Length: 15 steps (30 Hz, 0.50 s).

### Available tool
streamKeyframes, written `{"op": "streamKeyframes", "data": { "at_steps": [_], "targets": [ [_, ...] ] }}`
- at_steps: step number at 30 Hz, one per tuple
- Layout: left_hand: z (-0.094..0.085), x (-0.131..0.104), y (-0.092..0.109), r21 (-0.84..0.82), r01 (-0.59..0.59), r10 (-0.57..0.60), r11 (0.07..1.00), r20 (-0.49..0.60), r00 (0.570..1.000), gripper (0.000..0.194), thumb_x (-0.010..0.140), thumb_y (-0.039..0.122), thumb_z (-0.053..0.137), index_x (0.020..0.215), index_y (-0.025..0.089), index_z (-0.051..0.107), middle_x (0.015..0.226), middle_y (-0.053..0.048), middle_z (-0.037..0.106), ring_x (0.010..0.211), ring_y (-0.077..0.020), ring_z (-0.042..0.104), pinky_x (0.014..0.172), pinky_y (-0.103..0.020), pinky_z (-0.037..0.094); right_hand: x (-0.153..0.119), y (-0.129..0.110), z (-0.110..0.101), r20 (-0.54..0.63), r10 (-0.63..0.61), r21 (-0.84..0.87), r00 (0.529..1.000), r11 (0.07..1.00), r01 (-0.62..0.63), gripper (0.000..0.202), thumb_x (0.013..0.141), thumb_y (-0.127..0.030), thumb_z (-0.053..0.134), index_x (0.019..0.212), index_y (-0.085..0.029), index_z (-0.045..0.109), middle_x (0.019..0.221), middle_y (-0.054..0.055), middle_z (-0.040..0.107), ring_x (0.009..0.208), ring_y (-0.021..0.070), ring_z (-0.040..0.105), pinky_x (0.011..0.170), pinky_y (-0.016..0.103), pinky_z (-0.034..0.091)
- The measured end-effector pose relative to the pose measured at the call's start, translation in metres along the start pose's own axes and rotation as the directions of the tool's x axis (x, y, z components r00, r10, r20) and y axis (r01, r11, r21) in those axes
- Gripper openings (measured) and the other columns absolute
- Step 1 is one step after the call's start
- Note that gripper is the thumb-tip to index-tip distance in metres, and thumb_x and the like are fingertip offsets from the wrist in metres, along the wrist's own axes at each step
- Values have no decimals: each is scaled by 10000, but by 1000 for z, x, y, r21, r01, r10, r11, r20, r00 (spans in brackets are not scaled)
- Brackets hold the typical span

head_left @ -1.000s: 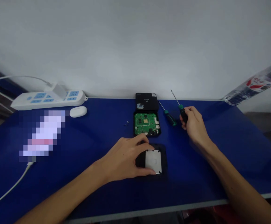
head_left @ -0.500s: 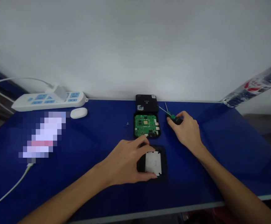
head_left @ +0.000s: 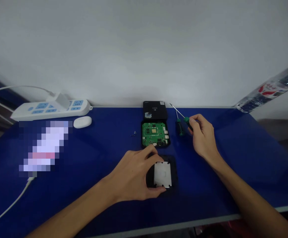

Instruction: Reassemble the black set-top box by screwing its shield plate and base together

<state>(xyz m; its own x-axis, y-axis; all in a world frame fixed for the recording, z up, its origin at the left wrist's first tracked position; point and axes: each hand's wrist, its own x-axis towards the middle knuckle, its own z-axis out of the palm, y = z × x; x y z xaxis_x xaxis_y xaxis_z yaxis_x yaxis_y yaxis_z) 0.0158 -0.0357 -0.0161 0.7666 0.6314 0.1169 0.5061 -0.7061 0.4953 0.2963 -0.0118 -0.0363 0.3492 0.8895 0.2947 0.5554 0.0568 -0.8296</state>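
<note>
My left hand (head_left: 136, 173) grips the edges of a black square cover (head_left: 174, 172) with a silvery metal plate (head_left: 162, 174) on it, lying on the blue table. My right hand (head_left: 203, 134) holds a green-handled screwdriver (head_left: 187, 120), its shaft pointing up and left. A second green-handled screwdriver (head_left: 180, 127) lies just left of that hand. Beyond my left hand sits an open black case with a green circuit board (head_left: 154, 132). Behind it is a black box (head_left: 155, 110) with a white label. Several tiny screws (head_left: 134, 133) lie left of the board.
At the left are a white power strip (head_left: 52, 110) with a plugged-in adapter, a white oval case (head_left: 82, 122), a blurred-out phone (head_left: 46, 145) and its cable (head_left: 20, 195). A plastic bottle (head_left: 270, 88) stands at the right by the wall.
My right hand has lifted one screwdriver and moved slightly right with it, leaving the other's handle uncovered on the table. My left hand keeps its grip on the cover.
</note>
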Motion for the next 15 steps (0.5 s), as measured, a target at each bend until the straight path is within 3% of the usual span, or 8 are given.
{"op": "streamKeyframes", "data": {
  "at_steps": [4, 10, 15],
  "targets": [
    [2, 0, 0, -1, 12, -12, 1000, -4, 1000, 612, 742, 479, 925, 1253, 212, 720, 1272, -62, 723, 907, -269, 789, 710, -431, 596, 3, -1, 0, 54, 40, 275, 998, 960, -54, 220, 1018, -443, 653, 930, -243, 625, 678, -24, 572, 590, 174, 492, 539, 300, 351],
    [2, 0, -2, 11, 12, -12, 1000, -14, 1000, 609, 738, 482, 912, 1239, 203, 706, 1236, -58, 723, 877, -265, 778, 668, -426, 565, 5, -17, -6, 199, 127, 640, 972, 734, -227, 208, 889, -365, 850, 869, -248, 679, 663, -50, 425, 541, 133, 314, 461, 280, 251],
    [1, 1, -4, 19, 6, -5, 1000, -29, 1000, 579, 752, 459, 896, 1227, 201, 690, 1209, -50, 723, 854, -248, 763, 653, -411, 537, 6, -18, -7, 224, 180, 719, 958, 634, -287, 226, 870, -411, 883, 871, -222, 759, 806, 15, 588, 557, 107, 336, 425, 258, 287]
  ]
}}
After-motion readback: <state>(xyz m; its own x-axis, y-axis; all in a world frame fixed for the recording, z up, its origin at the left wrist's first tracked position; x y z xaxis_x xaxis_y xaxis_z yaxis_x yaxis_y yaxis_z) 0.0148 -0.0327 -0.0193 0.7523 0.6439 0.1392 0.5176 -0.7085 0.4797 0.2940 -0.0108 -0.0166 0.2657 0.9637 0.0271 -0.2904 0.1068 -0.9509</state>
